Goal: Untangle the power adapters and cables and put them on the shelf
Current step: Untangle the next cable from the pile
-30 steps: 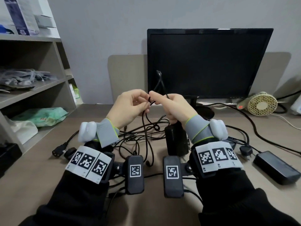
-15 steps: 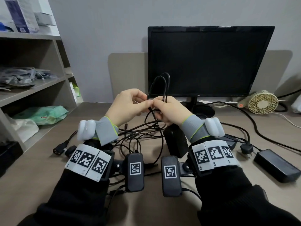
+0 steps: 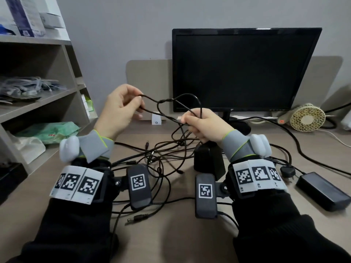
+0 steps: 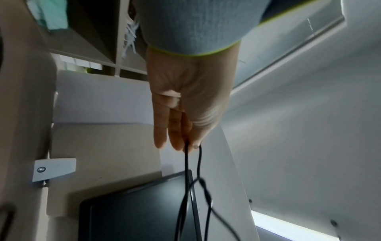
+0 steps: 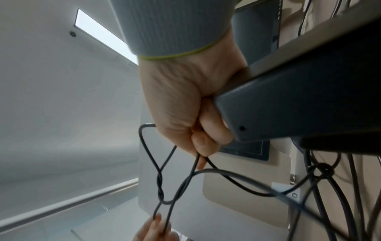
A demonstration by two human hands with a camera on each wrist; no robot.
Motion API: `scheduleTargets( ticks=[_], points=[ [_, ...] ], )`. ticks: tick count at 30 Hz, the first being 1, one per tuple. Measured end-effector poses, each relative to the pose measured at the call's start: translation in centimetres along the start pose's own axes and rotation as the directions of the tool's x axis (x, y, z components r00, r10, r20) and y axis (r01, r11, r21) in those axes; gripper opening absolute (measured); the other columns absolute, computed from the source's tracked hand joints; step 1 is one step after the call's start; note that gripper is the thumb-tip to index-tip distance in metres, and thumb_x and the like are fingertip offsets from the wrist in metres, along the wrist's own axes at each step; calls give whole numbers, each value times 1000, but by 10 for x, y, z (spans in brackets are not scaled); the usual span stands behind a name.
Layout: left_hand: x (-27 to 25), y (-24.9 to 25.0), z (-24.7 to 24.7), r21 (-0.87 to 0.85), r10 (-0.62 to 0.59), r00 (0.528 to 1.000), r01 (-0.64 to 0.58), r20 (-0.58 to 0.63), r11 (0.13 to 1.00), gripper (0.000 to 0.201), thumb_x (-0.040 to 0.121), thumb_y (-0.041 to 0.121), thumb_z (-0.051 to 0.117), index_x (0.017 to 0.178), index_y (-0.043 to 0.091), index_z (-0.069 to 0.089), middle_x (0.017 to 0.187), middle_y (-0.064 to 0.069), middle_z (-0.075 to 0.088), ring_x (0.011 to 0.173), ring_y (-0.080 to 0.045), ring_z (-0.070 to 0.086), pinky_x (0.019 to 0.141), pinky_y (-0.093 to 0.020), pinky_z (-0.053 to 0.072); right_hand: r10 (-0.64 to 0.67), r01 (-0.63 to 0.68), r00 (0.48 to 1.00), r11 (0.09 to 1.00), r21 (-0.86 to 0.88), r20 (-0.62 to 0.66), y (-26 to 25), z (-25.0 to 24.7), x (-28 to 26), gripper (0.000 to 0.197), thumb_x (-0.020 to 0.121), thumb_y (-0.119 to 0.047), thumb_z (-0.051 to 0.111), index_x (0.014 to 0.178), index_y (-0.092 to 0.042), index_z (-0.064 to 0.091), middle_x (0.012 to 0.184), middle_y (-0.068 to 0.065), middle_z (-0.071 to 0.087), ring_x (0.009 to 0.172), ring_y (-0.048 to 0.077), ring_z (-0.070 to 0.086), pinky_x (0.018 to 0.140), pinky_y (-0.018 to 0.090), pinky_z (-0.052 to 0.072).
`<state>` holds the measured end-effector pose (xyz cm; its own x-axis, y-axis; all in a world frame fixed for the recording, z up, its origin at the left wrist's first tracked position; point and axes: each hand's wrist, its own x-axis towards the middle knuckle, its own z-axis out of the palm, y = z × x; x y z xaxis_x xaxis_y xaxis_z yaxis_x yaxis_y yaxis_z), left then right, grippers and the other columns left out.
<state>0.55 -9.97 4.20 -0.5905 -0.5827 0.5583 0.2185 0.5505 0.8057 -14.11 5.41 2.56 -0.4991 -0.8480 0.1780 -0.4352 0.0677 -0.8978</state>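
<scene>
The upright black plastic power adapter (image 3: 208,158) is half hidden behind the right hand (image 3: 205,124), and the thin black tangled cables (image 3: 161,156) run under both wrists.

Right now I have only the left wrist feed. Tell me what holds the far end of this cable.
Observer: The right hand grips the same thin black cable, fingers curled round it, in front of the monitor.
Operator: Report what hangs below that hand.
Observer: The strands drop into a tangle of cables lying on the desk between the wrists.
Operator: Point out the adapters.
Observer: An upright adapter stands just under the right hand, and a flat adapter lies apart on the right of the desk.
</scene>
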Motion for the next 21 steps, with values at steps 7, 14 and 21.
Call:
scheduleTargets(
  ticks=[7, 14, 21],
  points=[
    [-2, 6, 3, -254, -21, 995, 45, 98, 966, 12, 94, 13, 54, 84, 20, 53, 50, 9, 30, 42, -6, 30, 42, -18, 37, -61, 61, 961, 998, -9, -270, 6, -23, 1, 25, 97, -13, 45, 78, -20, 59, 45, -13, 39, 30, 0, 34, 34, 8, 25],
    [-3, -22, -9, 241, -56, 976, 4, 210, 970, 44, 72, -18, 65, 91, 21, 64, 61, 3, 32, 46, 0, 34, 51, -7, 30, -89, 103, 885, 995, 7, -457, 3, -39, -5, 28, 94, -6, 40, 82, -20, 60, 56, -9, 40, 42, 0, 37, 37, 10, 28],
    [5, -65, -31, 494, -128, 992, 117, -11, 861, 32, 74, -8, 66, 87, 22, 67, 63, 2, 43, 55, -13, 40, 59, -23, 35, -182, 149, 875, 983, -108, -448, -2, -21, 2, 26, 93, -11, 44, 80, -28, 58, 66, -10, 47, 63, 11, 45, 58, 24, 35]
  ],
)
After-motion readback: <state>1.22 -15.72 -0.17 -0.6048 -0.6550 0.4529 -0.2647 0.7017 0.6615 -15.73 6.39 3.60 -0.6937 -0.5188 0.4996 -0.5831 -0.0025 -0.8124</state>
